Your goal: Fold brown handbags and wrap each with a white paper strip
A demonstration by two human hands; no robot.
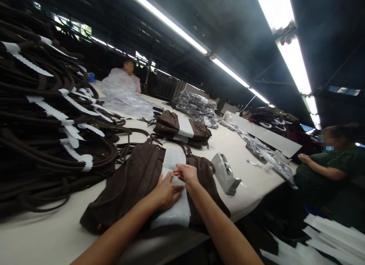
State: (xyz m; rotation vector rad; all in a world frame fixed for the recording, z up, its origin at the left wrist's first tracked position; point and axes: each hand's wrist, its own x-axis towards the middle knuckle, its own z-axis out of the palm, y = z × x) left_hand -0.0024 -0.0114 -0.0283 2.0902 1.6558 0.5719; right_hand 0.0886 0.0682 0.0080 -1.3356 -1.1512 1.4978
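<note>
A dark brown bag [128, 181] lies flat in front of me on the white table, with a white paper band [175, 208] across its middle. My left hand [167, 192] rests on the band, fingers spread. Just right of it, my right hand [186, 174] is pinched at the band's overlapping edge; whatever is between its fingertips is too small to make out. A grey tape dispenser [225, 173] stands on the table to the right of the bag.
Brown bags with white-wrapped handles [42, 124] are piled at left. Behind my bag lie more banded brown bags [182, 128], plastic-wrapped bundles [196, 107] and clear plastic sheets [128, 99]. One person [330, 162] is at right, another at the back. White strips [333, 238] sit lower right.
</note>
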